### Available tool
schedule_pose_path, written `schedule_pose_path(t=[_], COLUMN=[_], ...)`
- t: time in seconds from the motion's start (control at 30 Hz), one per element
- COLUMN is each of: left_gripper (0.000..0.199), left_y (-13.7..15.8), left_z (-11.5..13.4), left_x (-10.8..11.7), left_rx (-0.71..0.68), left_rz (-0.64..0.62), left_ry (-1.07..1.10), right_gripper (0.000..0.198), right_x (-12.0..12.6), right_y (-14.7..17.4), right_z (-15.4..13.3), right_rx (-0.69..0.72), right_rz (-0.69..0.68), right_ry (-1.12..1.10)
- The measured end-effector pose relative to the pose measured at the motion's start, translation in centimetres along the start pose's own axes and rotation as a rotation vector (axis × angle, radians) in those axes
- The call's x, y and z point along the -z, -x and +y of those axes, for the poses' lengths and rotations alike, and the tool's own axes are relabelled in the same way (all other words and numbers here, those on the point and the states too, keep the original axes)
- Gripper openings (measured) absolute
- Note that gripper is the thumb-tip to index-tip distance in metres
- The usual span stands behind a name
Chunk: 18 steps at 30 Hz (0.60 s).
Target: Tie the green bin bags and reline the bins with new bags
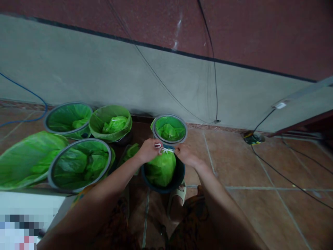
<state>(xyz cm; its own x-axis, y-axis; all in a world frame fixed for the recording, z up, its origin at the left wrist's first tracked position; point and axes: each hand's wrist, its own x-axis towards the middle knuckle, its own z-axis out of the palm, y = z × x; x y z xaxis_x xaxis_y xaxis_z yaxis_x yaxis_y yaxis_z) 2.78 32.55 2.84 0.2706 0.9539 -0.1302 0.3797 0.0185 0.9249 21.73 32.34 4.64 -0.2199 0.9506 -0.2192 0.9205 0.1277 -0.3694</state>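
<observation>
A green plastic garbage bag [161, 168] is gathered at its top, its lower part inside a dark bin [180, 176] on the floor between my feet. White drawstring [168, 150] crosses at the bag's neck. My left hand [150, 151] is closed on one side of the drawstring, with a white loop showing above the fingers. On the other side, my right hand [186, 154] pinches the drawstring's other end. Just behind the dark bin stands a grey-rimmed bin [184, 125] lined with a green bag.
Several green-lined bins stand to the left, among them a grey-rimmed one [51, 175] and another by the wall [48, 124]. Cables run down the wall and across the tiles at right, near a dark coil [253, 138]. A white surface [28, 201] juts in at lower left.
</observation>
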Motion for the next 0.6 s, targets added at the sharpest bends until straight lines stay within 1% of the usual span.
schedule_pose_path(t=[0.1, 0.2, 0.23, 0.33, 0.37, 0.4, 0.43, 0.5, 0.57, 0.6], left_gripper=[0.012, 0.015, 0.014, 0.007, 0.007, 0.007, 0.007, 0.006, 0.005, 0.008], left_y=[-0.2, -0.4, -0.5, -0.5, -0.5, -0.5, -0.5, -0.5, -0.6, -0.8], left_z=[-0.4, -0.8, -0.9, -1.1, -1.2, -1.2, -1.2, -1.4, -1.7, -1.9], left_x=[0.1, 0.2, 0.2, -0.2, -0.4, -0.7, -0.9, -1.3, -1.3, -1.3], left_rx=[0.060, 0.116, 0.134, 0.177, 0.187, 0.193, 0.196, 0.220, 0.240, 0.229], left_rz=[0.007, 0.011, 0.005, -0.039, -0.051, -0.062, -0.071, -0.056, 0.023, 0.075], left_ry=[-0.102, -0.109, -0.078, 0.060, 0.109, 0.155, 0.195, 0.253, 0.248, 0.217], right_gripper=[0.024, 0.022, 0.030, 0.072, 0.080, 0.082, 0.077, 0.052, 0.029, 0.024], right_x=[0.0, -0.4, -0.6, -1.9, -2.5, -3.2, -3.9, -5.2, -6.0, -6.2], right_y=[0.0, 0.0, 0.0, 0.1, 0.0, -0.1, -0.2, -0.7, -1.2, -1.5], right_z=[0.7, 1.1, 1.1, 0.5, 0.1, -0.4, -0.9, -1.6, -1.8, -1.6], right_rx=[-0.014, 0.010, 0.036, 0.141, 0.164, 0.180, 0.191, 0.172, 0.117, 0.083], right_rz=[-0.055, -0.043, -0.032, -0.050, -0.080, -0.117, -0.164, -0.251, -0.288, -0.284], right_ry=[0.024, -0.043, -0.068, -0.109, -0.099, -0.081, -0.059, -0.039, -0.086, -0.124])
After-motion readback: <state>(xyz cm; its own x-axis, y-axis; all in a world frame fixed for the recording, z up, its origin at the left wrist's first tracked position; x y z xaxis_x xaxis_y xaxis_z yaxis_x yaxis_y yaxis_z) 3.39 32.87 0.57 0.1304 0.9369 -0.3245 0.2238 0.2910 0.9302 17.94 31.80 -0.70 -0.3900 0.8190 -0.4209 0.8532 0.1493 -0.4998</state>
